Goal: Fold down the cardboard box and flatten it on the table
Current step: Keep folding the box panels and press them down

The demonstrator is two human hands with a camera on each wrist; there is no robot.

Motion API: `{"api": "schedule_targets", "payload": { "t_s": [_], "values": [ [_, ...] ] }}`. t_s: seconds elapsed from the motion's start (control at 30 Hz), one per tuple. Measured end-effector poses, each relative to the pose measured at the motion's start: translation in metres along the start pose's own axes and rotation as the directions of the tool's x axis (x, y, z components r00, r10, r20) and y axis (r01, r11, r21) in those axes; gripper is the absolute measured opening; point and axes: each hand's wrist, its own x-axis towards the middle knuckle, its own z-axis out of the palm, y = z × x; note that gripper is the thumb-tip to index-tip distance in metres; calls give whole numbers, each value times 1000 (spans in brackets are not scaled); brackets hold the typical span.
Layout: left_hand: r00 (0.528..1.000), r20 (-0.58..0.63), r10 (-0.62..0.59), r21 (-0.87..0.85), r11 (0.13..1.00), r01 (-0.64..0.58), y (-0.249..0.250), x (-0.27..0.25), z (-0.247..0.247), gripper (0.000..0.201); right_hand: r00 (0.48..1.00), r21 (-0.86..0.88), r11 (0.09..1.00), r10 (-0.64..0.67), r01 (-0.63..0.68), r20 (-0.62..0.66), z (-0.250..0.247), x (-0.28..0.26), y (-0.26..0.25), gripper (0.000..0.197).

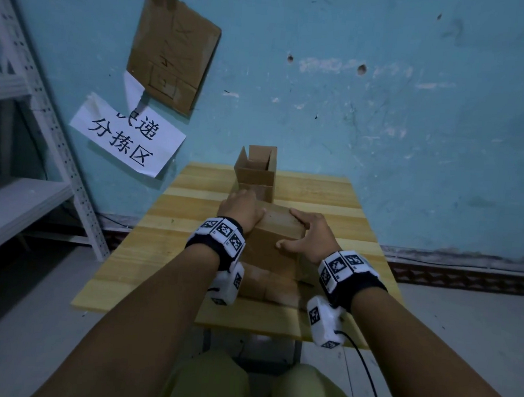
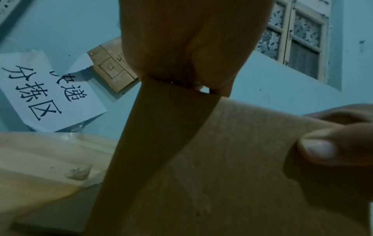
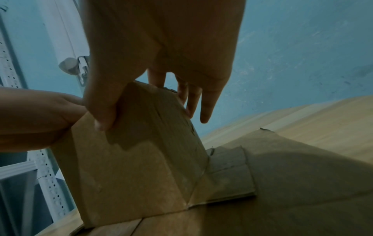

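Note:
A brown cardboard box (image 1: pixel 275 239) stands on the wooden table (image 1: pixel 332 200), its lower flaps (image 1: pixel 267 287) spread flat toward me. My left hand (image 1: pixel 243 209) grips the box's upper left edge. In the left wrist view the palm (image 2: pixel 191 39) meets that edge and the fingers are hidden behind the box wall (image 2: pixel 232 159). My right hand (image 1: pixel 305 232) holds the upper right part. Its thumb (image 3: pixel 102 115) presses the near face of the box (image 3: pixel 141 167) and its fingers (image 3: pixel 206 108) reach over the far side. A flap (image 3: pixel 292 175) lies on the table beside it.
A second, open cardboard box (image 1: pixel 256 173) stands at the table's far edge against the blue wall. A paper sign (image 1: pixel 128 136) and a cardboard sheet (image 1: pixel 175 49) hang on the wall. Metal shelving (image 1: pixel 23 181) stands at the left. My knees (image 1: pixel 259 390) are below the table's front edge.

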Motion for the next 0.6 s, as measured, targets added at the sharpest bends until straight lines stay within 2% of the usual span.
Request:
{"api": "schedule_targets", "payload": {
  "t_s": [0.13, 0.33, 0.43, 0.6],
  "values": [
    [998, -68, 12, 24, 1000, -10, -1, 2, 5, 36, 1000, -9, 1000, 4, -4, -3, 0, -1, 1, 93],
    [988, -152, 2, -43, 999, -8, -4, 2, 5, 20, 1000, -19, 1000, 1, 0, 7, 0, -1, 0, 92],
    [985, -174, 7, -71, 997, -19, -4, 0, 6, 22, 1000, -9, 1000, 0, 0, 2, -1, -2, -1, 91],
    [973, -223, -61, -114, 993, 37, -2, -2, 6, 24, 1000, -26, 1000, 1, -1, 9, -1, -4, -5, 92]
  ]
}}
